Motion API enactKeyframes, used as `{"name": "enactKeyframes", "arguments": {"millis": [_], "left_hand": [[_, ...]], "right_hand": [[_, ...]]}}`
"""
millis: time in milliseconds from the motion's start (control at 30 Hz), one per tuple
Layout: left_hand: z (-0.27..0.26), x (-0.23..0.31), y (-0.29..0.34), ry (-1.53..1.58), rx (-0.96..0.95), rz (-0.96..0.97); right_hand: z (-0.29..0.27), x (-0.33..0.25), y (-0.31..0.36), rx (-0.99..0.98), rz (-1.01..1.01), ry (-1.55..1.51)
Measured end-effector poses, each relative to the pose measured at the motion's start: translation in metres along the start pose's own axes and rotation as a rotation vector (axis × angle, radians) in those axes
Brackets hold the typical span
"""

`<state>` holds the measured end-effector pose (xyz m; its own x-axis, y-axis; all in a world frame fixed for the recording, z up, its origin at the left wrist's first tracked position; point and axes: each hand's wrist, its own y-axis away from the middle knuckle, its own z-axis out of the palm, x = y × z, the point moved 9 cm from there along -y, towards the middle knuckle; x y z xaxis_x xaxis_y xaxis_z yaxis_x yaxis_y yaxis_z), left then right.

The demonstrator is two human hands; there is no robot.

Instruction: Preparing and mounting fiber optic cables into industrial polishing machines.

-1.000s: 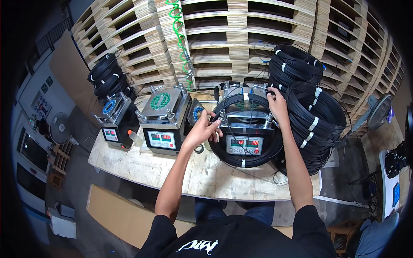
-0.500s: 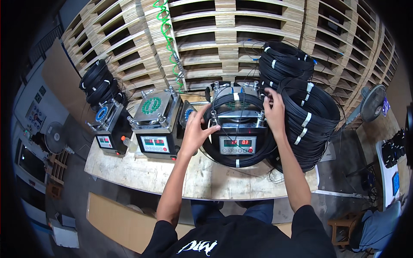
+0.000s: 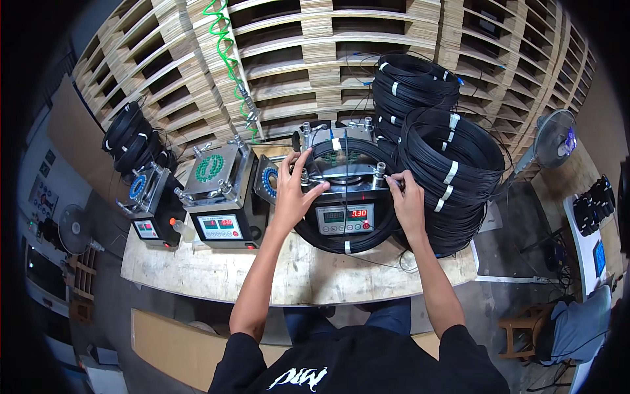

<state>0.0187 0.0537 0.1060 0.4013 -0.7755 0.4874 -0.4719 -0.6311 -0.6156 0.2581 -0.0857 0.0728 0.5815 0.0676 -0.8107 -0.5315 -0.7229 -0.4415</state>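
Nearest, the person's black T-shirt (image 3: pixel 361 368) faces a wooden worktable (image 3: pixel 197 279), whose front edge runs below a benchtop machine with a digital panel (image 3: pixel 354 197). A coil of black cable (image 3: pixel 367 245), bound with white ties, rings the front of this machine on a slant, its lower arc below the panel and its upper arc across the metal top. The left hand (image 3: pixel 293 190) is spread wide by the machine's left front corner, fingers up along the coil's edge, thumb pointing toward a clamp post. The right hand (image 3: pixel 408 200) is narrow, fingers bent together at the coil's other edge, by the machine's right front corner (whether they pinch the cable, I cannot tell). Left of the machine come a plate with a blue ring (image 3: pixel 269 184), a second machine topped with a green ring (image 3: pixel 223 197), an orange-capped bottle (image 3: pixel 184 231) and a smaller machine topped with a blue ring (image 3: pixel 154 197). Close on the machine's right rises a tall stack of tied cable coils (image 3: pixel 453 220), with another stack (image 3: pixel 407 92) farther back. Behind the machine, a green spiral hose (image 3: pixel 226 56) hangs to the left before piled wooden pallets (image 3: pixel 318 72)
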Motion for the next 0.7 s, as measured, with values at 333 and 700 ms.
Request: {"name": "enactKeyframes", "arguments": {"millis": [333, 700], "left_hand": [[-0.006, -0.013, 0.007, 0.155, -0.178, -0.038], [0.006, -0.031, 0.011, 0.284, -0.036, -0.133]], "right_hand": [[-0.012, -0.027, 0.011, 0.138, -0.304, 0.005], [0.032, -0.022, 0.029, 0.15, -0.092, -0.077]]}}
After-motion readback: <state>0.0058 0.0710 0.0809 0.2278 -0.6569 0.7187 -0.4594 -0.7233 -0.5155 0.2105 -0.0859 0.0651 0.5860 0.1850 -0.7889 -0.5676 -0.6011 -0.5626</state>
